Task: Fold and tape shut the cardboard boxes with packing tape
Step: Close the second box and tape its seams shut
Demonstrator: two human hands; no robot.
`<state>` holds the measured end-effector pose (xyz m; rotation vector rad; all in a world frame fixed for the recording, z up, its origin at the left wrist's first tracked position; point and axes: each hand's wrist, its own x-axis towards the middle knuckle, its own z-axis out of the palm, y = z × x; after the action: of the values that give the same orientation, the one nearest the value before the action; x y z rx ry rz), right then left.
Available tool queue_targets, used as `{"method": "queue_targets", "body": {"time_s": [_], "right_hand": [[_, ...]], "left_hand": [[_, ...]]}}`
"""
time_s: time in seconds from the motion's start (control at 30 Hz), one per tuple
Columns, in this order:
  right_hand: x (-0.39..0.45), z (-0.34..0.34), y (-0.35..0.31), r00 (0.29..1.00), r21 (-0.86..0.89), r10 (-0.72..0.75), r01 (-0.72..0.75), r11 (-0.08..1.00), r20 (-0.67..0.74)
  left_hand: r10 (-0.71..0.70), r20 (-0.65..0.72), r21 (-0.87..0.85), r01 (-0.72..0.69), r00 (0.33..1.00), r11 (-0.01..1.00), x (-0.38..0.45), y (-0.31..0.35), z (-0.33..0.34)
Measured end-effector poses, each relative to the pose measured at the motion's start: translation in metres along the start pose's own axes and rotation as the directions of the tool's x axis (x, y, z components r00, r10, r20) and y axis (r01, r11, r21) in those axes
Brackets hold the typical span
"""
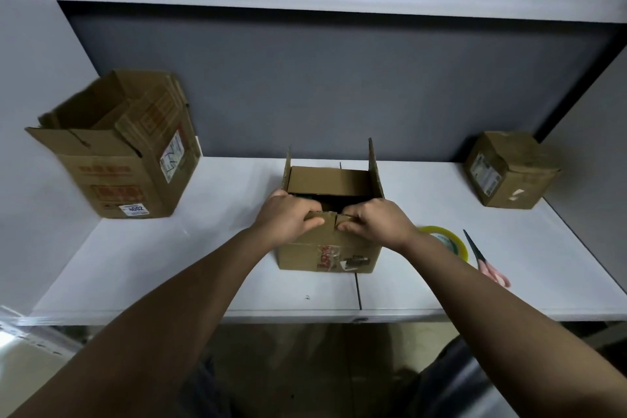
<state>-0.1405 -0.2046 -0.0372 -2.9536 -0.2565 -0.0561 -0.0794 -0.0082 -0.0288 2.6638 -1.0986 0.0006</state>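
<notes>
A small brown cardboard box stands in the middle of the white table, its side flaps upright and its far flap folded inward. My left hand and my right hand both grip the top edge of the near flap, thumbs on the outside, fingers curled over into the box. A roll of yellowish packing tape lies just right of the box, partly behind my right wrist. Scissors with pink handles lie to the right of the roll.
A larger open box with printed labels stands at the left on the table. A closed box sits at the far right. A grey partition and a shelf are behind. The table's front edge runs below my forearms.
</notes>
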Motion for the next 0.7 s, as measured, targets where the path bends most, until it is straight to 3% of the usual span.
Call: {"method": "queue_targets", "body": {"time_s": [0.23,0.4,0.7], "right_hand": [[0.003,0.002,0.0,0.998,-0.029,-0.038,0.037,0.999,-0.043],[0.005,0.003,0.001,0.999,0.006,0.036,-0.036,0.999,-0.02],[0.015,-0.002,0.006,0.983,0.115,0.162,-0.171,0.979,0.088]], "left_hand": [[-0.039,-0.015,0.003,0.039,0.999,0.999,0.008,0.0,0.003],[0.073,0.028,0.108,-0.075,0.997,0.991,0.011,0.013,0.002],[0.018,0.04,-0.025,-0.017,0.999,1.0,0.015,0.012,0.008]]}}
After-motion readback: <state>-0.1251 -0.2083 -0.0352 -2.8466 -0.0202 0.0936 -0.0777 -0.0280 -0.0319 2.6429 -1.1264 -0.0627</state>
